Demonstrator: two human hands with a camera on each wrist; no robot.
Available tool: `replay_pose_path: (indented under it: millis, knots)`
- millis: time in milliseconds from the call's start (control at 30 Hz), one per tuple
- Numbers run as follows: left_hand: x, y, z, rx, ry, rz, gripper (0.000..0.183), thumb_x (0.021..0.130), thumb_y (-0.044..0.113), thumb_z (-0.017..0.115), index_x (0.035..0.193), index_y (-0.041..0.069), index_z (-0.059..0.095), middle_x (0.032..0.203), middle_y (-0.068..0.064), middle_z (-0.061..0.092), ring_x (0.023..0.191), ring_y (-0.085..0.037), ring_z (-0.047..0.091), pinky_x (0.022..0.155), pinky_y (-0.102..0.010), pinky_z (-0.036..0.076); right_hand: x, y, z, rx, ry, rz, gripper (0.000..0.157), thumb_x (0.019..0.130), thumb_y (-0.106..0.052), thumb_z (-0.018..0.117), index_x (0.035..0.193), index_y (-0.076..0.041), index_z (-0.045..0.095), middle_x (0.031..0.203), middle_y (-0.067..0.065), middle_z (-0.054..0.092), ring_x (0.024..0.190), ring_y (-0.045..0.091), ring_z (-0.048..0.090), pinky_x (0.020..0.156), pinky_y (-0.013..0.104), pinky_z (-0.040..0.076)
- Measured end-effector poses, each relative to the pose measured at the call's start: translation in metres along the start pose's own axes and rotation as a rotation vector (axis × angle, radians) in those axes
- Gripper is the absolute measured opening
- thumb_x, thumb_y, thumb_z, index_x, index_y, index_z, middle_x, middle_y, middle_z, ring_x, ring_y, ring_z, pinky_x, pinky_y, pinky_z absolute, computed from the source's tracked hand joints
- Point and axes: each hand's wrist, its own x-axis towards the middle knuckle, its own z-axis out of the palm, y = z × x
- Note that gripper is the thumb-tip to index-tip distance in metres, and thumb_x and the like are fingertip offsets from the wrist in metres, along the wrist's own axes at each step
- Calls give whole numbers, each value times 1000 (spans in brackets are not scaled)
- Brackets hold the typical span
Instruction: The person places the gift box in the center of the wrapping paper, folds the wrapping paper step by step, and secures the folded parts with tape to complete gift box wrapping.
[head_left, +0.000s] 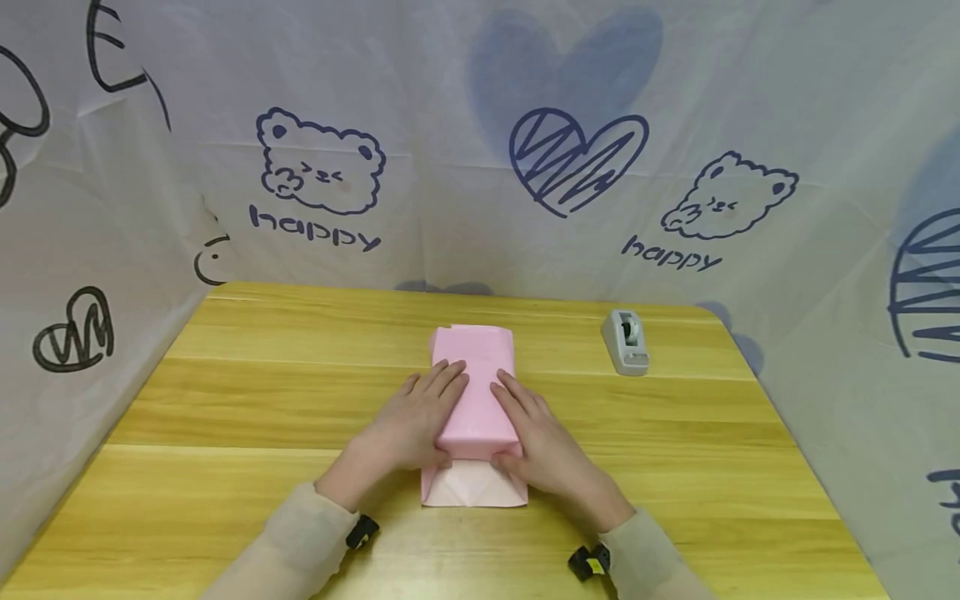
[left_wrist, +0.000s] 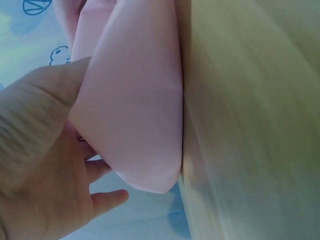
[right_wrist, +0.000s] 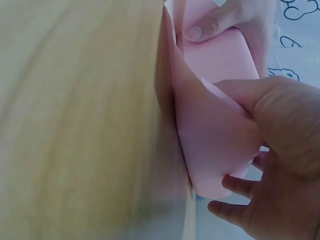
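A box-shaped package (head_left: 480,379) wrapped in pink paper lies lengthwise on the table. At its near end a paler, creased paper flap (head_left: 471,487) spreads out flat towards me. My left hand (head_left: 420,417) rests along the left side, its fingers straight on the top and its thumb at the near end. On the opposite side my right hand (head_left: 546,442) lies the same way, fingertips on the upper face. In the right wrist view the right thumb (right_wrist: 237,92) presses inside the folded paper side (right_wrist: 215,135). The left thumb (left_wrist: 60,80) goes behind the paper's edge in the left wrist view.
A grey tape dispenser (head_left: 626,346) stands at the back right of the wooden table (head_left: 270,392). Behind and beside the table hangs a white cloth (head_left: 450,208) with drawn hearts and bears. Black wrist cameras sit at both sleeves.
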Motion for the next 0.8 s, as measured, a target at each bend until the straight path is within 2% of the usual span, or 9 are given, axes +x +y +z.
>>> replay_pose_path:
  millis: [133, 367, 600, 800]
  knots:
    - [0, 0, 1, -3, -6, -16, 116, 66, 42, 84, 152, 8, 15, 159, -7, 11, 145, -27, 10, 113, -52, 22, -1, 1, -2, 12, -19, -9, 98, 77, -28, 78, 153, -15, 18, 160, 0, 9, 140, 26, 25, 109, 44, 33]
    - [2, 1, 3, -1, -18, -11, 115, 65, 33, 84, 153, 8, 13, 159, -9, 8, 145, -30, 8, 111, -54, 24, 0, 4, -4, -47, -32, -33, 99, 77, -27, 78, 153, -14, 16, 160, 0, 9, 139, 29, 26, 110, 45, 31]
    - [5, -3, 3, 26, -17, 27, 114, 69, 40, 81, 153, 9, 11, 160, -7, 6, 145, -29, 6, 110, -56, 26, -1, 9, -7, -9, -44, -44, 98, 76, -22, 77, 153, -15, 17, 160, 0, 8, 139, 31, 25, 108, 48, 33]
    - [0, -11, -1, 15, -71, 46, 117, 68, 46, 80, 154, 15, 7, 160, -1, 0, 146, -24, 3, 111, -56, 23, -2, 8, -8, 32, -69, -75, 97, 76, -18, 77, 153, -14, 17, 160, 1, 8, 139, 31, 24, 109, 48, 32]
